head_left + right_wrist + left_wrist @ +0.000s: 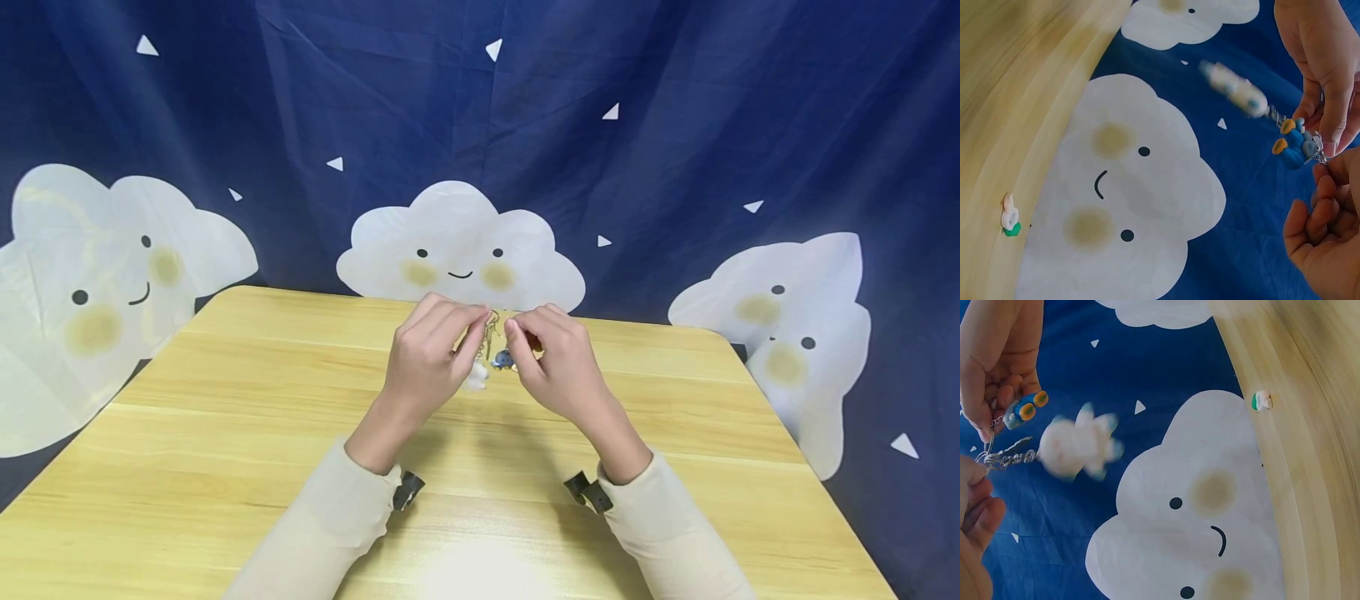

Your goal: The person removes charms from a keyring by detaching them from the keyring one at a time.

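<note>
In the head view my left hand (427, 354) pinches a metal key ring (493, 318) between thumb and fingertips. From it hangs a chain with a white figure charm (1075, 447), blurred in both wrist views. Close beside, my right hand (558, 358) pinches the top of a small blue figure charm (1292, 145) with orange-yellow feet, at its metal link. The two hands are raised over the table, fingertips nearly meeting at the ring. Whether the blue charm's link is joined to the ring cannot be told.
A small white-and-green figure (1262, 401) lies on the wooden table (225, 433) near its far edge, mostly hidden by my right hand in the head view. Behind the table hangs a dark blue curtain (420, 100) printed with white clouds.
</note>
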Tool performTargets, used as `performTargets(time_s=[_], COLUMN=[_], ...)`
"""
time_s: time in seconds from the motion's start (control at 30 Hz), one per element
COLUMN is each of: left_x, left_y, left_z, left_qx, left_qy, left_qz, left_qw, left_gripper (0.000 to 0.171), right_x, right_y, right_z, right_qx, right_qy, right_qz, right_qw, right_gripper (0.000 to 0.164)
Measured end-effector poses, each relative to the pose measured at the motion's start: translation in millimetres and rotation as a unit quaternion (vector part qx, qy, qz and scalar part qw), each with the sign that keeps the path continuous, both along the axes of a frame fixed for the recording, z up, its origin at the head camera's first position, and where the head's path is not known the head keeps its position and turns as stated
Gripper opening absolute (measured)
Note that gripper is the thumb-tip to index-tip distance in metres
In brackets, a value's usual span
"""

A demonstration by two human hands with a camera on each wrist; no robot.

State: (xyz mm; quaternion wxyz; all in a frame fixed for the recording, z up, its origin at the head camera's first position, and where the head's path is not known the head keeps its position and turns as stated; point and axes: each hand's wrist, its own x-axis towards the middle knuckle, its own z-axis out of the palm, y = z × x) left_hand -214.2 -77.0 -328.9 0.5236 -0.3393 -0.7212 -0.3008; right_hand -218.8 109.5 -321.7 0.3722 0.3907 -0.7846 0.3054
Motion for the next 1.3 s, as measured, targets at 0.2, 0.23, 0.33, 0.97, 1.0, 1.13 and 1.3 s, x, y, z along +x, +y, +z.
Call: performTargets(time_s=[0.2,0.23,0.33,0.97,1.0,1.13,1.3], left_x=[0.4,0.5,0.7,1.3,1.3,1.3,0.3], left_y=[0.2,0.3,0.6,-0.1,-0.4,-1.5,-2.5], left_z=[0.5,0.6,0.8,0.8,1.0,2.8,4.1], left_qx=[0.004,0.004,0.004,0.001,0.003,0.016,0.022], left_qy=[0.005,0.006,0.006,0.005,0.006,0.016,0.016], left_qz=[-0.004,-0.005,-0.006,-0.005,-0.005,-0.004,-0.004], left_qw=[1.0000,1.0000,1.0000,1.0000,1.0000,0.9997,0.9996], left_gripper=[0.009,0.010,0.011,0.008,0.008,0.006,0.006], right_x=[0.6,0.6,0.6,1.4,1.4,1.3,0.9], right_y=[-0.7,-0.9,-1.4,-3.0,-2.9,-2.4,-1.0], right_z=[-0.9,-0.9,-1.6,-1.4,-1.4,-1.7,-1.9], right_qx=[-0.007,-0.007,-0.005,-0.003,-0.002,0.001,0.002], right_qy=[-0.014,-0.016,-0.021,-0.057,-0.059,-0.067,-0.075], right_qz=[0.009,0.010,0.013,0.024,0.023,0.019,0.017], right_qw=[1.000,1.000,1.000,0.998,0.998,0.998,0.997], right_gripper=[0.024,0.024,0.025,0.030,0.030,0.028,0.030])
